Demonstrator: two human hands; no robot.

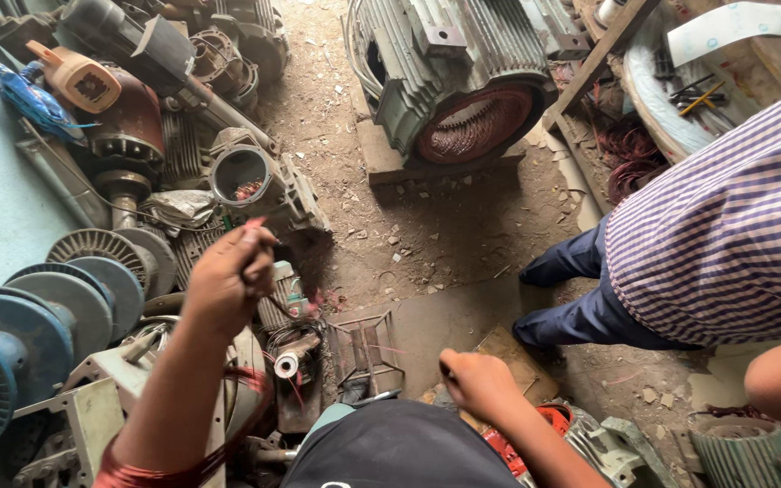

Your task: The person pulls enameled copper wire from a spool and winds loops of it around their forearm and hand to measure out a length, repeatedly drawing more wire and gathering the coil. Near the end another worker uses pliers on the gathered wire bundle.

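My left hand [228, 276] is raised over a heap of motor parts, its fingers closed on thin reddish copper wire [268, 298] that trails down from the fist. More of that wire is looped around my left forearm as a coil [151, 470]. My right hand [476, 380] is lower and to the right, closed in a fist above my dark-clothed lap [399, 447]; what it grips is hidden. A small metal frame [365, 348] lies on the ground between my hands.
A large grey motor stator with copper windings [463, 77] stands ahead. Motor housings and rotors [74, 298] are piled on the left. Another person in a striped shirt [734, 226] and dark trousers stands at the right. The dirt floor [427, 235] is littered with rubble.
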